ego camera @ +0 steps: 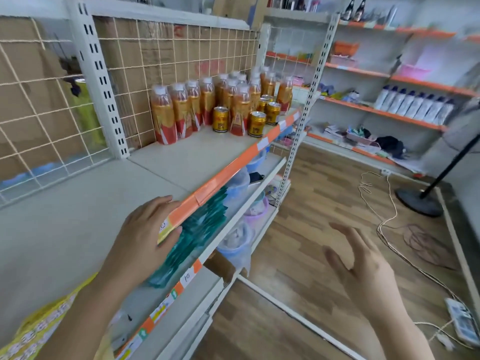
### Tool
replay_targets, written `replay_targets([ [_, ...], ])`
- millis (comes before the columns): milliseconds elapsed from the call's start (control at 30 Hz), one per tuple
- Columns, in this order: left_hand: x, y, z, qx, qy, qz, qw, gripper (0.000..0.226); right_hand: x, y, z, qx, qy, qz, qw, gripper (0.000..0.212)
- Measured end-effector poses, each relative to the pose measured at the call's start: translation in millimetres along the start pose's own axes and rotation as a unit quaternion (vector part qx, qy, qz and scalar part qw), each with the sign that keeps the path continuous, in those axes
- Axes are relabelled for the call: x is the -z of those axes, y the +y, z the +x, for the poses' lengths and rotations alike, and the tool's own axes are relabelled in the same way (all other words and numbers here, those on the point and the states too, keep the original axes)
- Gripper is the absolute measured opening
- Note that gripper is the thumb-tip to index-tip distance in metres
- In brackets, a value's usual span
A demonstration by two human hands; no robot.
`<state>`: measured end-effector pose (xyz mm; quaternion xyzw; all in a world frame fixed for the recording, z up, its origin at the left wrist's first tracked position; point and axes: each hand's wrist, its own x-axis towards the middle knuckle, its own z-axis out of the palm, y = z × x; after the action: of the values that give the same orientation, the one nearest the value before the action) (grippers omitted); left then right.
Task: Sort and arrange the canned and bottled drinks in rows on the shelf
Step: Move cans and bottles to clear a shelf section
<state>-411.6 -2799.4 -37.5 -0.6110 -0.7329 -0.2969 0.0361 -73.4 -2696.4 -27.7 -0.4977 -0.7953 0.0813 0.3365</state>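
Several orange-labelled bottled drinks (179, 113) with white caps stand clustered at the far right of the white shelf (109, 188). Several gold cans (221, 119) stand among and in front of the bottles, near the orange front edge. My left hand (145, 229) rests on that orange edge, thumb under the lip and fingers on top, well short of the drinks. Off to the right, out over the wooden floor, my right hand (363, 266) hovers with fingers spread and nothing in it.
A wire grid backed by cardboard (161, 63) closes the shelf's rear. Lower shelves hold green packets (197, 229) and plastic tubs. A fan stand (420, 201), cables and a power strip (462, 320) lie on the floor at right. Further shelving lines the far wall.
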Motion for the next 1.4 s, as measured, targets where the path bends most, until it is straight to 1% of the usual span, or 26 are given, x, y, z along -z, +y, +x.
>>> replay_targets([
  [167,-31.0,-5.8,48.1,0.008,-0.023,0.007,1.000,0.053,-24.7,31.3,49.1,-0.002,-0.009,0.009,1.000,0.033],
  [233,-43.2,-5.4,68.5,0.015,-0.021,0.007,1.000,0.051,-34.7,46.1,75.2,-0.011,-0.019,0.019,1.000,0.032],
  [300,-56.0,-4.9,90.0,0.026,-0.011,0.015,1.000,0.048,-45.4,61.0,105.5,-0.004,-0.028,0.026,0.999,0.036],
  [433,-85.6,-2.3,137.1,0.071,-0.002,0.025,0.997,0.045,-64.7,93.2,174.3,0.041,-0.044,0.028,0.998,0.045],
  [600,-122.0,11.9,193.1,0.112,0.013,0.041,0.993,0.044,-74.3,135.2,259.6,0.058,-0.061,0.040,0.996,0.043],
  [700,-136.9,19.6,216.8,0.144,0.021,0.032,0.989,0.044,-82.9,153.0,300.5,0.069,-0.074,0.050,0.994,0.043],
  [1000,-161.1,-2.0,275.5,0.198,0.023,0.041,0.979,0.046,-134.3,162.0,384.3,0.074,-0.120,0.062,0.988,0.043],
  [1200,-175.0,-38.2,337.7,0.203,0.039,0.024,0.978,0.047,-169.4,148.0,444.3,0.087,-0.113,0.072,0.987,0.043],
  [1400,-194.3,-59.9,393.8,0.157,0.033,0.008,0.987,0.047,-206.3,140.5,487.3,0.108,-0.130,0.075,0.983,0.045],
])
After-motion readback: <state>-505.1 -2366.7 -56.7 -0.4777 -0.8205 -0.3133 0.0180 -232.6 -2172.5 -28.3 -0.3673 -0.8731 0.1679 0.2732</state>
